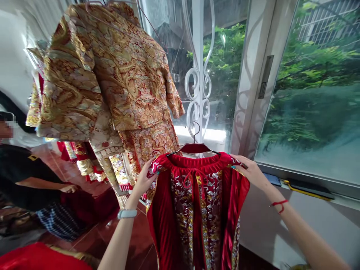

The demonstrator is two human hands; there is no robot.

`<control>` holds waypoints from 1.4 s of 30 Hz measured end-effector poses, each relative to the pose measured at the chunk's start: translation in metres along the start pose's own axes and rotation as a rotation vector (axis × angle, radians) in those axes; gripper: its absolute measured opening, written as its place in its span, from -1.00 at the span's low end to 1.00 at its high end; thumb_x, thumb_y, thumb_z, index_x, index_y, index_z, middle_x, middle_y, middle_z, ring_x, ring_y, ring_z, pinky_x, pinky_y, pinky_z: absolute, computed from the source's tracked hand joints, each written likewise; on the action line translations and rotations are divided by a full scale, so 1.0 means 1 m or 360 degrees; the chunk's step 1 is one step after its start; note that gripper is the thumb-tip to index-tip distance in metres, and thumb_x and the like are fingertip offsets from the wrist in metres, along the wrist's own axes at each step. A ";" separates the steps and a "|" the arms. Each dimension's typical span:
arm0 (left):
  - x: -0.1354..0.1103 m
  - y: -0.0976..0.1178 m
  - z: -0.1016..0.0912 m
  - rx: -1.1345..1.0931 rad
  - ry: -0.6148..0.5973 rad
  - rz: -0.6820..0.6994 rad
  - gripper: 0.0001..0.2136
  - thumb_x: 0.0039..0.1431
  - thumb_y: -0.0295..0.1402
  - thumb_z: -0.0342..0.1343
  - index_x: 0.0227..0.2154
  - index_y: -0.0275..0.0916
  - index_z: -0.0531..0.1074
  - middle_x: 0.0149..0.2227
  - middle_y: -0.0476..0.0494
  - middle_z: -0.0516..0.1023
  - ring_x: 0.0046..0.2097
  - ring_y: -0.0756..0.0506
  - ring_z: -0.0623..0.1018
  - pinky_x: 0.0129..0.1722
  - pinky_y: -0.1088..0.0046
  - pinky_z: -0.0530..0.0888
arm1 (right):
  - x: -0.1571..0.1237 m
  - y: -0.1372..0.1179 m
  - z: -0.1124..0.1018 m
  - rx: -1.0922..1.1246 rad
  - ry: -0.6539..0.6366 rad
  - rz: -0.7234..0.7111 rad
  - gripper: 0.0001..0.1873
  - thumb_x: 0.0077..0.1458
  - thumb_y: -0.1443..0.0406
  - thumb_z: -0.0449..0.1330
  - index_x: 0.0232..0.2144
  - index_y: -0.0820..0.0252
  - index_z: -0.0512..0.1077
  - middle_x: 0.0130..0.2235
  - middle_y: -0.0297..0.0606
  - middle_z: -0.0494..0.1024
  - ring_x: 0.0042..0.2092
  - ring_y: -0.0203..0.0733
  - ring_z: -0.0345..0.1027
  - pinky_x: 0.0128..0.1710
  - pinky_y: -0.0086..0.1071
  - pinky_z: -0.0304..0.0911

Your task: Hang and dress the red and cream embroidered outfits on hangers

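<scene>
**Red garment (pixel 212 210) sits on one hanger (pixel 194 148)**

One co-worker (pixel 24 176) in a dark top is far to the left of the red garment. One gold jacket (pixel 132 78) hangs behind the garment, to its left; other clothes (pixel 83 161) hang there too, but they overlap and I cannot count them. The left hand (pixel 146 179), with one pale watch (pixel 127 213) on its wrist, pinches the garment's left upper edge. The garment is upright between the two hands, with one bow (pixel 191 179) tied in front. Placing it on the hanger seems finished; whether the hook (pixel 198 129) rests on something, I cannot tell. The right hand (pixel 244 170), with one red bracelet (pixel 279 204), pinches its right upper edge.
</scene>
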State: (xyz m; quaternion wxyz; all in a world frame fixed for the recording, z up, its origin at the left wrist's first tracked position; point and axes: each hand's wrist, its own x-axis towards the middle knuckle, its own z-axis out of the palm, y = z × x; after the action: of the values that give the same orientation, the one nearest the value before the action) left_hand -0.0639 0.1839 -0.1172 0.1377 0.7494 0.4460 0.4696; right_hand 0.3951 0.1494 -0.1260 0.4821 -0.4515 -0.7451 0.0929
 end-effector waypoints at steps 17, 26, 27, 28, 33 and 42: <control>0.007 -0.009 -0.032 -0.0552 -0.0143 -0.0492 -0.36 -0.01 0.06 0.21 0.07 -0.24 0.40 0.01 -0.27 0.55 0.00 -0.26 0.54 -0.04 0.24 0.49 | -0.006 0.013 0.019 -0.0021 -0.0109 0.0072 -0.33 0.11 0.29 0.15 0.27 0.04 0.12 0.26 -0.16 0.28 0.27 0.00 0.15 0.31 -0.03 0.02; 0.031 -0.013 -0.051 -0.0564 -0.0514 -0.0685 -0.52 -0.21 0.06 0.29 -0.29 -0.20 0.60 -0.28 -0.21 0.65 -0.24 -0.24 0.58 -0.22 0.20 0.52 | 0.006 0.029 0.022 -0.0065 -0.0106 0.0018 -0.40 0.10 0.42 -0.01 0.21 0.03 0.20 0.20 -0.19 0.36 0.24 -0.05 0.21 0.29 -0.06 0.06; 0.034 -0.009 -0.055 -0.0538 -0.0576 -0.0696 -0.52 -0.22 0.06 0.29 -0.30 -0.21 0.60 -0.28 -0.22 0.65 -0.24 -0.25 0.58 -0.21 0.18 0.52 | 0.007 0.028 0.019 -0.0034 -0.0119 0.0035 -0.42 0.12 0.39 0.01 0.21 0.03 0.21 0.20 -0.18 0.36 0.24 -0.04 0.21 0.29 -0.06 0.05; 0.035 -0.004 -0.058 -0.0482 -0.0621 -0.0670 -0.51 -0.21 0.05 0.29 -0.28 -0.20 0.59 -0.25 -0.23 0.65 -0.22 -0.26 0.58 -0.18 0.18 0.52 | 0.006 0.026 0.016 0.0003 -0.0148 0.0053 -0.42 0.13 0.35 0.05 0.21 0.03 0.20 0.22 -0.17 0.35 0.25 -0.02 0.20 0.29 -0.05 0.04; 0.021 0.026 -0.049 0.0129 -0.0258 -0.0165 -0.43 0.06 0.05 0.12 0.08 -0.15 0.38 0.14 -0.24 0.45 0.16 -0.30 0.41 0.16 0.11 0.33 | -0.005 0.022 0.010 0.0269 -0.0264 0.0186 -0.10 0.02 0.23 0.26 0.33 0.00 -0.04 0.33 -0.13 0.16 0.26 0.03 0.17 0.24 -0.08 0.15; 0.016 0.034 -0.004 0.0500 -0.0171 0.0102 -0.59 0.12 -0.37 0.01 0.06 -0.19 0.39 0.00 -0.24 0.55 0.05 -0.32 0.49 0.09 0.10 0.38 | -0.007 0.021 0.014 0.0063 0.0000 0.0196 -0.43 0.02 0.41 0.08 0.13 0.14 0.35 0.08 -0.16 0.51 0.11 0.00 0.37 0.19 -0.08 0.20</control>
State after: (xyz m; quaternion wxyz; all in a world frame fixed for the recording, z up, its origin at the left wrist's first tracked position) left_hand -0.0466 0.1765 -0.0845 0.0273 0.7996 0.4817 0.3576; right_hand 0.3970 0.1603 -0.1491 0.4841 -0.4868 -0.7141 0.1370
